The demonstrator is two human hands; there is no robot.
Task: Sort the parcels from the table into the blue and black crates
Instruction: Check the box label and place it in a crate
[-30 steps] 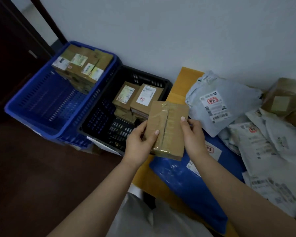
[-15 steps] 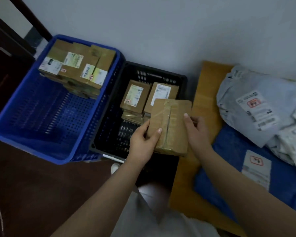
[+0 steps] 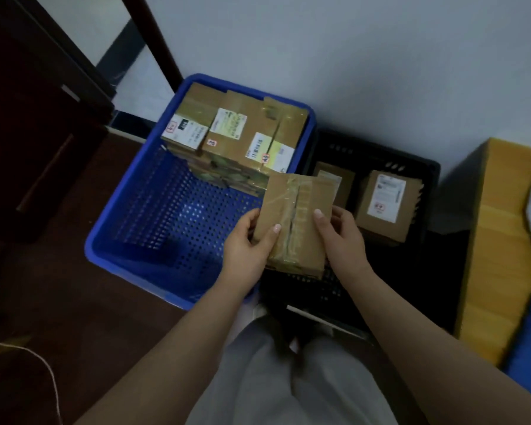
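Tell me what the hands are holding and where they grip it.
Both hold one taped cardboard parcel: the left hand grips its left edge, the right hand its right edge, thumbs on top.

I can't read a word here. White shipping labels (image 3: 184,134) with red marks sit on the boxes stacked at the blue crate's (image 3: 129,210) far edge, and another label (image 3: 387,197) is on a box in the black crate (image 3: 423,167); their print is too blurred.
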